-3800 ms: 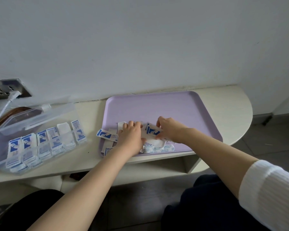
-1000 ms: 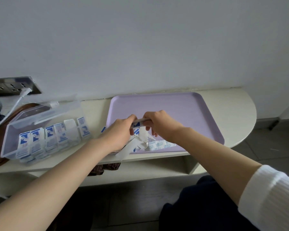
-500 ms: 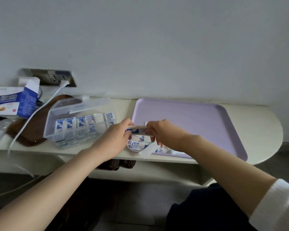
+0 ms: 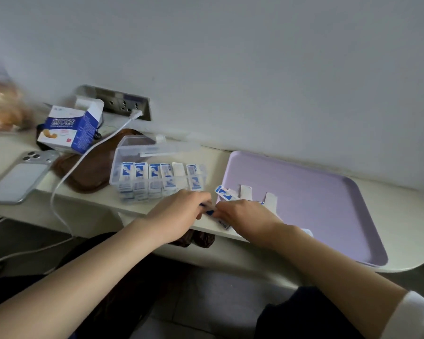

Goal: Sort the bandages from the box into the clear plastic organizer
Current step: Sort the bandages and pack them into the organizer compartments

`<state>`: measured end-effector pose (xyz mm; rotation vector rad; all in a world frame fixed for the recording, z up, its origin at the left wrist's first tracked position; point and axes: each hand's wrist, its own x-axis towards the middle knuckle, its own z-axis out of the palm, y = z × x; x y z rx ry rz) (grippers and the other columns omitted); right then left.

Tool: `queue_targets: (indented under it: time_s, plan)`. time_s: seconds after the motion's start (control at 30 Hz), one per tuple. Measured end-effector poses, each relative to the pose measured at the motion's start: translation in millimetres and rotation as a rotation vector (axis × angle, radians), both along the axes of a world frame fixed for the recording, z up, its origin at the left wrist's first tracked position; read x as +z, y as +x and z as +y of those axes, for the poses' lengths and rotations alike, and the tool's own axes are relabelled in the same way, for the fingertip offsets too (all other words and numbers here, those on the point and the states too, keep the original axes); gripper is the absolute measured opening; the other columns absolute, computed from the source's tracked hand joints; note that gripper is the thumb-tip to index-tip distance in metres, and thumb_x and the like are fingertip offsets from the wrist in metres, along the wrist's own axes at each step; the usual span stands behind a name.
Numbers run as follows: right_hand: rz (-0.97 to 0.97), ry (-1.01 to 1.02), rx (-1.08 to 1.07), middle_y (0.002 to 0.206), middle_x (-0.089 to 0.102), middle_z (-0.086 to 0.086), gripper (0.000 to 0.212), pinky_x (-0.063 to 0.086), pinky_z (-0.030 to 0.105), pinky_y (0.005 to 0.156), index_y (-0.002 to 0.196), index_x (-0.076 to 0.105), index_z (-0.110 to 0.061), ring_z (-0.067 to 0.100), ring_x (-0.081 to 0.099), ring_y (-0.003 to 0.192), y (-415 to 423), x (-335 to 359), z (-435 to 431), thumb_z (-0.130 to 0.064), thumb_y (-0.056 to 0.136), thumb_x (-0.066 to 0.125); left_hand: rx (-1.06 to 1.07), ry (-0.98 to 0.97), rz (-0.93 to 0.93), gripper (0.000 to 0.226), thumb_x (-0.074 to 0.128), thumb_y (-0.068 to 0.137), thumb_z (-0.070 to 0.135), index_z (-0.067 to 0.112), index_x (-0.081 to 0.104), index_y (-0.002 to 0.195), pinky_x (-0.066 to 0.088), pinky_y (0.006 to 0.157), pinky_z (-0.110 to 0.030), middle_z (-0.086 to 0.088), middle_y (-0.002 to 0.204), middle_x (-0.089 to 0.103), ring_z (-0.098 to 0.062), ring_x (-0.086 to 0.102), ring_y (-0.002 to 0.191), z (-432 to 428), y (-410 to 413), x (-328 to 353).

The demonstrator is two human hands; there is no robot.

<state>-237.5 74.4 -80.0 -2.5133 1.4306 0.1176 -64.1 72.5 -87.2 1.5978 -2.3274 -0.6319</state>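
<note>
The clear plastic organizer (image 4: 123, 155) sits open on the shelf, its row of compartments filled with blue-and-white wrapped bandages (image 4: 154, 177). To its right, loose bandages (image 4: 224, 193) lie at the near left corner of the lilac tray (image 4: 328, 204). My left hand (image 4: 179, 212) and my right hand (image 4: 245, 216) meet at that corner, both pinching a small stack of bandages (image 4: 209, 211) between them. The blue-and-white bandage box (image 4: 69, 129) stands open at the far left.
A phone (image 4: 20, 177) lies face down at the left. A white cable (image 4: 83, 155) runs from the wall socket (image 4: 123, 104) over a brown pad (image 4: 91, 172) and down past the shelf edge. A bag of bread (image 4: 0, 108) is far left.
The view has swung left, bringing the box, phone and socket into sight. Both hands have kept the stack between them and lowered it to the tray's near left corner.
</note>
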Motion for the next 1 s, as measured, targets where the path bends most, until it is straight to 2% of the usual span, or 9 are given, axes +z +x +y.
queue_targets:
  time_s: [0.13, 0.3, 0.43, 0.5, 0.6, 0.73, 0.8, 0.9, 1.0]
  plan:
    - [-0.037, -0.041, -0.008, 0.097, 0.063, 0.003, 0.026, 0.024, 0.029, 0.057, 0.088, 0.048, -0.025, 0.024, 0.055, 0.087, 8.9, -2.0, 1.9, -0.044, 0.098, 0.034, -0.020, -0.078, -0.104, 0.008, 0.049, 0.093, 0.030, 0.024, 0.054, 0.089, 0.043, 0.061, -0.030, 0.004, 0.078, 0.063, -0.016, 0.059, 0.072, 6.0, 16.4, 2.1]
    - [-0.190, -0.109, 0.055, 0.098, 0.060, -0.002, 0.028, 0.029, 0.024, 0.065, 0.104, 0.058, -0.018, 0.019, 0.055, 0.091, 33.4, 1.0, -7.0, -0.038, 0.098, 0.040, 0.019, -0.146, -0.031, 0.018, 0.050, 0.094, 0.032, 0.030, 0.047, 0.077, 0.033, 0.051, -0.022, 0.011, 0.064, 0.052, -0.007, 0.049, 0.062, 3.4, 43.1, 4.8]
    - [-0.242, -0.218, 0.091, 0.098, 0.059, 0.000, 0.029, 0.043, 0.034, 0.071, 0.110, 0.064, -0.018, 0.017, 0.051, 0.097, 58.5, 3.7, -18.8, -0.035, 0.097, 0.044, 0.049, -0.240, 0.011, 0.013, 0.049, 0.095, 0.032, 0.021, 0.052, 0.091, 0.043, 0.062, -0.031, 0.006, 0.083, 0.061, -0.014, 0.055, 0.075, -1.5, 61.6, 1.4]
    - [-0.243, -0.244, 0.100, 0.096, 0.059, -0.001, 0.028, 0.036, 0.026, 0.068, 0.109, 0.066, -0.018, 0.016, 0.049, 0.096, 70.7, 5.7, -25.4, -0.033, 0.097, 0.046, 0.072, -0.281, 0.014, 0.014, 0.051, 0.095, 0.032, 0.019, 0.054, 0.098, 0.045, 0.066, -0.035, 0.001, 0.087, 0.062, -0.018, 0.057, 0.081, -6.6, 72.4, 0.6]
    - [-0.297, -0.244, 0.068, 0.079, 0.051, -0.004, 0.026, 0.028, 0.022, 0.065, 0.097, 0.068, -0.013, 0.016, 0.046, 0.082, 91.4, 15.0, -34.2, -0.029, 0.096, 0.048, 0.106, -0.340, 0.045, 0.018, 0.053, 0.094, 0.032, 0.018, 0.053, 0.104, 0.034, 0.066, -0.031, -0.002, 0.090, 0.062, -0.022, 0.056, 0.087, -16.4, 88.4, 5.7]
    - [-0.408, -0.173, -0.133, 0.058, 0.040, -0.008, 0.034, 0.026, 0.023, 0.053, 0.063, 0.052, -0.017, 0.010, 0.038, 0.053, 114.1, 26.0, -57.4, -0.028, 0.095, 0.048, 0.221, -0.298, -0.018, 0.033, 0.054, 0.092, 0.029, 0.017, 0.041, 0.120, 0.036, 0.085, -0.036, -0.004, 0.119, 0.054, -0.025, 0.049, 0.109, -33.0, 112.2, 13.4]
    - [-0.433, -0.107, -0.263, 0.052, 0.041, -0.006, 0.039, 0.031, 0.018, 0.047, 0.058, 0.046, -0.019, 0.012, 0.034, 0.047, 123.7, 26.5, -72.5, -0.027, 0.095, 0.047, 0.283, -0.210, -0.106, 0.034, 0.051, 0.094, 0.032, 0.022, 0.041, 0.124, 0.033, 0.092, -0.039, -0.002, 0.128, 0.046, -0.025, 0.041, 0.118, -34.7, 125.0, 11.0]
    - [-0.430, 0.020, -0.429, 0.052, 0.040, -0.001, 0.037, 0.023, 0.015, 0.035, 0.061, 0.055, -0.008, 0.013, 0.028, 0.046, 136.6, 22.2, -94.7, -0.023, 0.094, 0.048, 0.302, -0.182, -0.196, 0.016, 0.047, 0.095, 0.032, 0.027, 0.054, 0.109, 0.029, 0.095, -0.038, 0.003, 0.122, 0.047, -0.022, 0.038, 0.115, -29.0, 134.1, 0.5]
    - [-0.417, 0.193, -0.512, 0.062, 0.049, 0.003, 0.032, 0.029, 0.017, 0.044, 0.088, 0.068, 0.003, 0.012, 0.035, 0.050, 149.2, 17.5, -108.1, -0.023, 0.093, 0.049, 0.312, -0.232, -0.194, 0.012, 0.047, 0.094, 0.031, 0.030, 0.058, 0.099, 0.028, 0.096, -0.036, 0.006, 0.117, 0.048, -0.019, 0.038, 0.113, -26.9, 136.6, -4.7]
